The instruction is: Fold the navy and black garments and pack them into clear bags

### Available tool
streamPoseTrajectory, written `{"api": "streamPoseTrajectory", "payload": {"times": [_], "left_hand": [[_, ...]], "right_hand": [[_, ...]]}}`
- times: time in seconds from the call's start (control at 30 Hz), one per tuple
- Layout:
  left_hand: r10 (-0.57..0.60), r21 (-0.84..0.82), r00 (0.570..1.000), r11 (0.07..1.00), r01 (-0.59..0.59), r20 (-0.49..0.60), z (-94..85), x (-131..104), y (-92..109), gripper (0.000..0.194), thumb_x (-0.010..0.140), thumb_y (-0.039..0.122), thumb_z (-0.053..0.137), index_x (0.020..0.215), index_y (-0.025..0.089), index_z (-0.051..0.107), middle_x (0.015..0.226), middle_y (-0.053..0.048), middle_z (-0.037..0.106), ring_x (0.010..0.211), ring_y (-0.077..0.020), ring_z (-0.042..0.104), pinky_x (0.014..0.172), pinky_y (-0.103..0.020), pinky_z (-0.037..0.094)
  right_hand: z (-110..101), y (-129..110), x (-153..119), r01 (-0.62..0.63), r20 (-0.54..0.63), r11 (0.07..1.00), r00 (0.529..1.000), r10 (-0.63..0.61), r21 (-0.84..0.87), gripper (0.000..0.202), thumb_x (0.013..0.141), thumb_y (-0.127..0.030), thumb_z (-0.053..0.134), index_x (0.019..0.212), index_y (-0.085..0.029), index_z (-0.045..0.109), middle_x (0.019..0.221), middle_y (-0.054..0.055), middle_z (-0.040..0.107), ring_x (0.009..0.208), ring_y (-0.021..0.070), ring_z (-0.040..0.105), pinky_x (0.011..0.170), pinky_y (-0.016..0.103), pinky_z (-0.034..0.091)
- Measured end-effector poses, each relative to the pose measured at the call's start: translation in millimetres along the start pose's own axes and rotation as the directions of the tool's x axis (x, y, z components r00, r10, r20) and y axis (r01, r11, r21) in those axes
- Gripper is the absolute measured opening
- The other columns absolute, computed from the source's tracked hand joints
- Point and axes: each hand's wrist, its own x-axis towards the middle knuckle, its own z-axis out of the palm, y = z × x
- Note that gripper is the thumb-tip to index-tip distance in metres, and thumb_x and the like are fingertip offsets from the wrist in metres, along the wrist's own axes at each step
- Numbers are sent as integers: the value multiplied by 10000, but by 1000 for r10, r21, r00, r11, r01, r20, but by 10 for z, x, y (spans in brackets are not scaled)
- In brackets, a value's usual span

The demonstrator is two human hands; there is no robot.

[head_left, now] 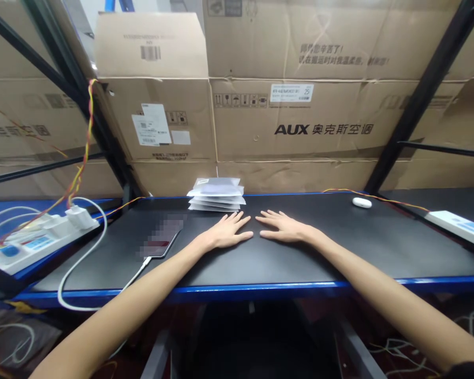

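Observation:
My left hand [227, 231] lies flat on the black tabletop [292, 266], fingers spread and nothing in it. Just beyond its fingertips is a stack of thin white packets [216, 196], piled somewhat unevenly. My right hand [282, 227] also rests palm down with its fingers apart, holding nothing. The two hands are close together, thumbs pointing at each other without touching. To the left of my left hand, a phone [164, 237] lies with a white charging cable [136, 275] plugged into it; its screen is blurred out.
A white earphone-case-like object [362, 202] sits at the back right. White power strips stand at the left [43, 239] and right [458, 227] ends. Large cardboard boxes [256, 142] form a wall behind. Black metal posts [422, 100] slant up on both sides.

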Motion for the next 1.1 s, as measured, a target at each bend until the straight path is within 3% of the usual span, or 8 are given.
{"api": "streamPoseTrajectory", "payload": {"times": [1.1], "left_hand": [[1, 11, 1000, 1000, -1, 1, -4, 6, 5, 842, 911, 783, 226, 1583, 277, 183, 1653, -78, 68, 1529, -297, 35, 1226, -507, 57]], "right_hand": [[-14, -30, -19, -5, 10, 1000, 1000, 5, -8, 873, 857, -820, 356, 1553, -297, 293, 1640, 51, 165, 1518, 300, 56, 1222, 523, 19]]}}
